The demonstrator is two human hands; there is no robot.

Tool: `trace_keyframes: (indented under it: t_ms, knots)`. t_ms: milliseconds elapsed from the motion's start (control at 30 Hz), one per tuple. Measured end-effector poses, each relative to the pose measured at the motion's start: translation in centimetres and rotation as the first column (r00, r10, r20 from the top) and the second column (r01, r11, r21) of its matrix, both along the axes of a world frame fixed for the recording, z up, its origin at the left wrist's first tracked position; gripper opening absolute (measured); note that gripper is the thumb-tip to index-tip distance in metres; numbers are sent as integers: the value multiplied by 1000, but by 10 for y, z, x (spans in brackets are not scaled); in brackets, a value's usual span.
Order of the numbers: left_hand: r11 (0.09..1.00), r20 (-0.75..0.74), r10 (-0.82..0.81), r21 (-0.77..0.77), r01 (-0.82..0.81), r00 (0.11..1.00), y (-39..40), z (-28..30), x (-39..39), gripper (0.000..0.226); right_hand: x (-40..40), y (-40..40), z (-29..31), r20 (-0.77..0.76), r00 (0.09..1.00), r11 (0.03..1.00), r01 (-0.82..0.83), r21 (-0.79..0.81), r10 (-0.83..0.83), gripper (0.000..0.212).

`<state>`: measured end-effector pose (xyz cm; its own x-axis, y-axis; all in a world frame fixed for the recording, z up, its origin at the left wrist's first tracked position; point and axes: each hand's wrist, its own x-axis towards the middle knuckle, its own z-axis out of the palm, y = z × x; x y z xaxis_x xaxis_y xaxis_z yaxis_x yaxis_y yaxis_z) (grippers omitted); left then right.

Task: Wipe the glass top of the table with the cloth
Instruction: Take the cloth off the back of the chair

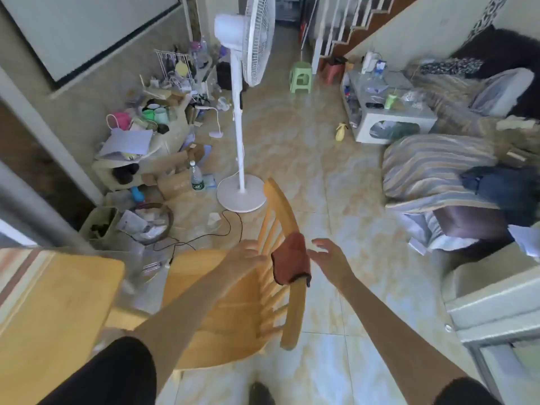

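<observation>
Now, by label:
Open floor: pale tiled floor (321,200) lies bare through the middle and lower right of the frame.
Edges: clutter pile (146,141) at left, white fan (242,112) upper centre, striped sofa (438,171) at right, wooden table (58,302) lower left.
Cloth: reddish-brown cloth (290,260) hangs folded over the top rail of the wooden chair (233,302), centre frame, looking soft and slightly blurred.
Left hand: left hand (245,258) has its fingers spread, just left of the cloth, over the chair back; contact cannot be told.
Right hand: right hand (330,254) is spread wide, just right of the cloth, holding nothing.
</observation>
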<state>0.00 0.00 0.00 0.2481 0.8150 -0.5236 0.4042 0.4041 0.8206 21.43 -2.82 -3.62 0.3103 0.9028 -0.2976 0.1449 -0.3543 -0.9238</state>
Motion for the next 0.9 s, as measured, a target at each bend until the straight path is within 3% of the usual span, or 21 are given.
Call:
trace_keyframes:
  t_ms: [100, 300, 433, 533, 667, 733, 900]
  knots:
    - [996, -61, 22, -84, -27, 998, 10, -10, 18, 51, 15, 25, -12, -17, 999, 995, -40, -91, 39, 36]
    - [979, -88, 112, -163, -125, 990, 30, -16, 22, 43, 15, 52, -36, -308, 936, 931, -255, -260, 170, 48]
    - [977, -82, 105, -178, -118, 991, 40, -14, 23, 36, 24, 48, -42, -310, 929, 929, -281, -242, 200, 20]
    - [978, -68, 91, -181, -102, 993, 40, -11, 27, 33, 34, 41, -37, -243, 945, 952, -260, -162, 216, 19]
    - [984, -18, 85, -155, -86, 996, 36, -4, 24, 31, 33, 44, -7, -174, 958, 973, -221, 59, 228, 16]
    - [987, 12, 90, -132, -88, 996, 34, 2, 19, 31, 19, 50, 15, -182, 941, 956, -265, 127, 285, 7]
    - [988, 100, 157, -22, -155, 983, 26, 19, -16, 34, -42, 61, 60, -200, 890, 906, -371, 203, 409, 8]
